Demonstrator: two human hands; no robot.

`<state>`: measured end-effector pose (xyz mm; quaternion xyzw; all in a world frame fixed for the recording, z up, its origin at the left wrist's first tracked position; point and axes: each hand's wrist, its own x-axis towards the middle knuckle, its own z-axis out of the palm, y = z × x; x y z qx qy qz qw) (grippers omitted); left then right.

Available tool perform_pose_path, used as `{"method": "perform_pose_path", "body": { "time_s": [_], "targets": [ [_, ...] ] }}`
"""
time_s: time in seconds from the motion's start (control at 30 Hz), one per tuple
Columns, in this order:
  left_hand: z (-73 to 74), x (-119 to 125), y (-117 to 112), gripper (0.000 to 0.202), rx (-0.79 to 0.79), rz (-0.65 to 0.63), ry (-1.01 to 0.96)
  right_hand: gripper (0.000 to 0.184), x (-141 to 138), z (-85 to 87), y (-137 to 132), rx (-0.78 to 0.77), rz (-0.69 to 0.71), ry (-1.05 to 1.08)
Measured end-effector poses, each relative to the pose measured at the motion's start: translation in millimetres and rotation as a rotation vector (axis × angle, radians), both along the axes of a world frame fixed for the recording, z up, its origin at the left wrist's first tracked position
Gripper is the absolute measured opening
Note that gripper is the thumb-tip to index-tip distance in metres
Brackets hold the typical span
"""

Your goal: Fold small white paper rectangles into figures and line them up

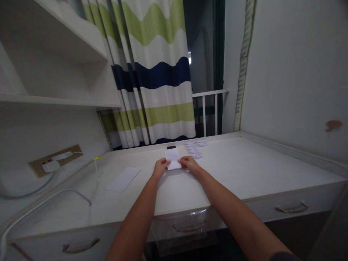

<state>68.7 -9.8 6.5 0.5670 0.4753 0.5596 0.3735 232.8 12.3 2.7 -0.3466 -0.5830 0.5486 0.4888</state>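
A small white sheet of paper (173,158) is held upright between my two hands at the middle of the desk. My left hand (161,168) pinches its left edge, thumb on the near face. On the opposite edge, my right hand (189,164) grips it the same way. A dark strip (171,147) shows just above the sheet's top edge; I cannot tell what it belongs to. Behind my right hand lie several folded or crumpled white paper pieces (194,148). To the left of my left hand, white paper (124,179) lies flat on the desk.
The white desk (272,166) has drawers along its front. A pale cable (67,192) runs over its left side, near a wall socket with plugs (51,165). A shelf (62,101) overhangs the left. Beyond the back edge hangs a striped curtain (165,76).
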Motion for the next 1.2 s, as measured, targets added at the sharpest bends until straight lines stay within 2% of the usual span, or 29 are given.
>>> {"method": "perform_pose_path", "body": {
  "time_s": [0.17, 0.63, 0.9, 1.2],
  "targets": [
    [1.7, 1.0, -1.0, 0.026, 0.014, 0.007, 0.009, 0.020, 0.7, -0.3, 1.3, 0.032, -0.003, -0.011],
    [2.3, -1.9, 1.8, 0.030, 0.063, 0.094, -0.003, 0.012, -1.0, -2.4, 1.0, -0.104, 0.049, -0.018],
    [3.7, -2.6, 1.6, 0.028, 0.086, 0.126, -0.004, 0.012, -0.7, -1.2, -1.4, -0.074, 0.054, 0.021],
    [2.9, -2.4, 2.0, 0.028, 0.063, 0.083, 0.006, 0.015, -0.7, -2.7, 2.8, -0.078, 0.023, 0.055]
  ]
}}
